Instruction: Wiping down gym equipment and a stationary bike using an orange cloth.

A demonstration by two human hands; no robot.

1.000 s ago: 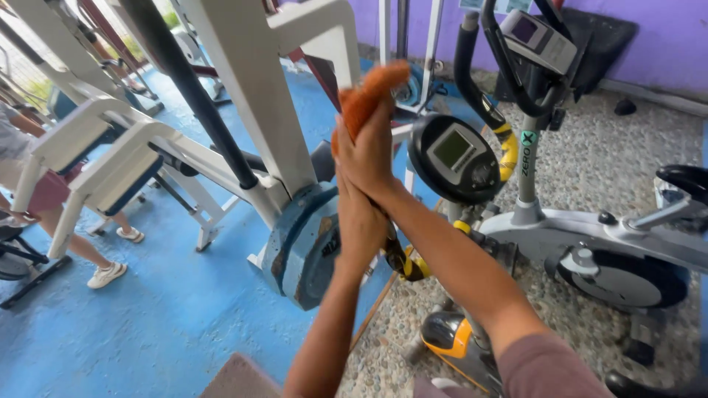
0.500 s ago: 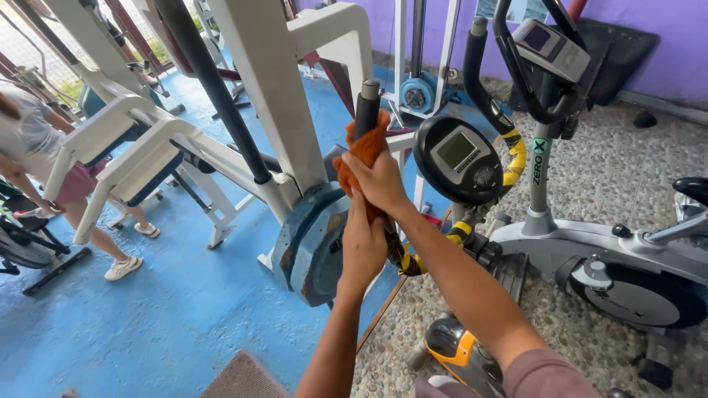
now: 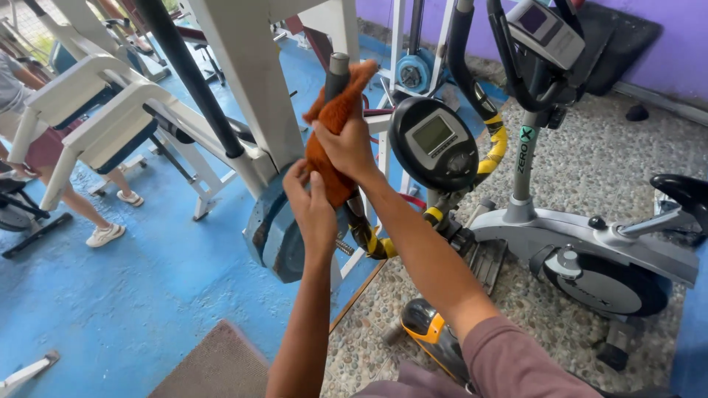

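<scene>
Hands wrap an orange cloth [image 3: 330, 140] around the upright black handlebar [image 3: 337, 74] of an exercise bike, seen from a head-worn camera looking down. The right hand [image 3: 345, 147] is closed over the upper part of the cloth, pressing it against the bar just below the grey end cap, which pokes out above the fabric. The left hand [image 3: 311, 210] sits directly beneath, fingers curled around the cloth's lower end where it hangs along the bar. Both forearms reach up from the bottom of the picture, the right one in a mauve sleeve.

Just right of the hands is the bike's round black console [image 3: 434, 144] with a grey screen, and below it a yellow-and-black striped section of handlebar [image 3: 369, 239]. A second exercise bike [image 3: 590, 243], grey and white, stands farther right on the pebbled floor [image 3: 612, 155]. Behind the cloth rises a white weight machine [image 3: 251, 88] carrying a worn blue weight plate [image 3: 276, 228]. At the far left, on the blue-painted floor [image 3: 147, 287], another person's legs in white sneakers [image 3: 103, 234] stand beside a white padded bench [image 3: 96, 118]. A brown mat [image 3: 214, 368] lies at the bottom edge.
</scene>
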